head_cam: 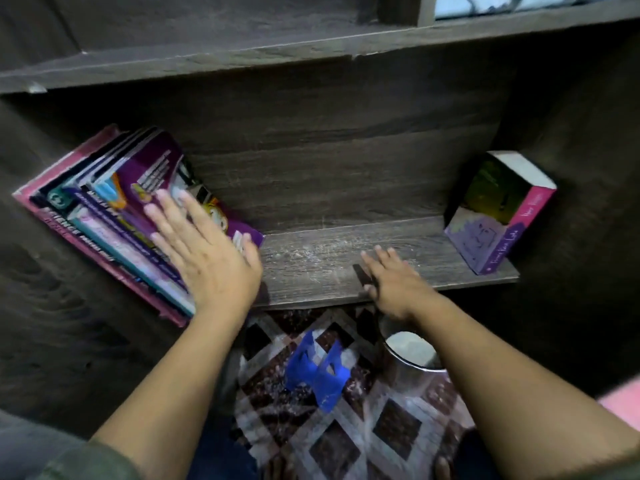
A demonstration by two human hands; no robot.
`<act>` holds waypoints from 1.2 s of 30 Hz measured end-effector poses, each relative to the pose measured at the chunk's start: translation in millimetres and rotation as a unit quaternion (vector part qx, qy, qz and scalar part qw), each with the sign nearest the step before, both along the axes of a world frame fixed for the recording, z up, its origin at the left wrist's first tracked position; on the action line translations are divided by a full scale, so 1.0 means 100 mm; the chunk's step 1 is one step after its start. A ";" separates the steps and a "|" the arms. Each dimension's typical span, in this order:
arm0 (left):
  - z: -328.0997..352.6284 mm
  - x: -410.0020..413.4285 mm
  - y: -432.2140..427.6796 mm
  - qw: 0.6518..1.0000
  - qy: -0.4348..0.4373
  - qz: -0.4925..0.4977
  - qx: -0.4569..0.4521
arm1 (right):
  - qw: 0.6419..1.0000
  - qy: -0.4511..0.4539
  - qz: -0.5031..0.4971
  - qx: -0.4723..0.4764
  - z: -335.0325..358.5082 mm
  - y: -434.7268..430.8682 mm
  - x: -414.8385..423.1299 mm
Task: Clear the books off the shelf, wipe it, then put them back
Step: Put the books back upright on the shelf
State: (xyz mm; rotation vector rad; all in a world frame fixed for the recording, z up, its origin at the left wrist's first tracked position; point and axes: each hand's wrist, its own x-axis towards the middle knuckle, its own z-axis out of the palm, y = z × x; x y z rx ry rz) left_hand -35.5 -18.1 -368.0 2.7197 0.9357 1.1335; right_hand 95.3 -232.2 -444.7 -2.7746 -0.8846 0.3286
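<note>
head view looks down, close, at the shelf (346, 268).

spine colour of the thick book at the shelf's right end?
Pink, with pale lettering: thick book, head view.

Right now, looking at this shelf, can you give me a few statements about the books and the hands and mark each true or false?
1. The left hand lies flat on the leaning stack of books. True.
2. The right hand holds a cloth. False: it holds nothing; its fingers lie straight on the shelf.
3. A thick book stands at the right end of the shelf, apart from the stack. True.
4. The middle of the shelf is full of books. False: it is bare, with pale dusty marks.
5. A blue object lies on the patterned floor below the shelf. True.
</note>
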 end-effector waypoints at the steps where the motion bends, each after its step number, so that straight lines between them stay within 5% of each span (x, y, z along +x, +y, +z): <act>1: -0.02 0.03 -0.20 0.998 0.010 -0.054 0.005 | 1.000 -0.011 -0.017 0.014 0.11 -0.14 0.01; 5: -0.14 0.10 -1.10 0.960 0.072 -0.271 0.023 | 0.991 -0.080 -0.085 0.069 0.35 -1.01 -0.25; 9: -0.28 0.22 -1.99 0.883 0.112 -0.453 0.056 | 0.983 -0.056 -0.163 0.067 -0.04 -2.12 -0.89; 12: -0.45 0.37 -2.61 0.787 0.136 -0.592 0.107 | 0.968 0.008 -0.246 0.047 -0.54 -2.86 -1.35; 15: -0.70 0.51 -3.20 0.656 0.154 -0.716 0.181 | 0.952 0.047 -0.302 0.005 -0.95 -3.39 -1.67; 18: -1.00 0.61 -3.74 0.554 0.142 -0.768 0.288 | 0.937 0.087 -0.339 -0.013 -1.31 -3.72 -1.78; 21: -1.27 0.66 -4.17 0.486 0.104 -0.771 0.397 | 0.923 0.123 -0.362 -0.031 -1.65 -3.91 -1.73; 23: -1.43 0.75 -4.35 0.488 0.135 -0.735 0.452 | 0.917 0.137 -0.371 -0.047 -1.85 -3.99 -1.65; 27: -1.72 0.93 -4.56 0.561 0.284 -0.612 0.479 | 0.911 0.125 -0.389 -0.065 -2.21 -4.10 -1.43; 31: -1.93 0.95 -4.67 0.525 0.476 -0.481 0.516 | 0.906 0.082 -0.405 -0.092 -2.50 -4.22 -1.19; 36: -2.12 0.95 -4.68 0.473 0.494 -0.451 0.573 | 0.899 0.085 -0.396 -0.167 -2.75 -4.49 -0.85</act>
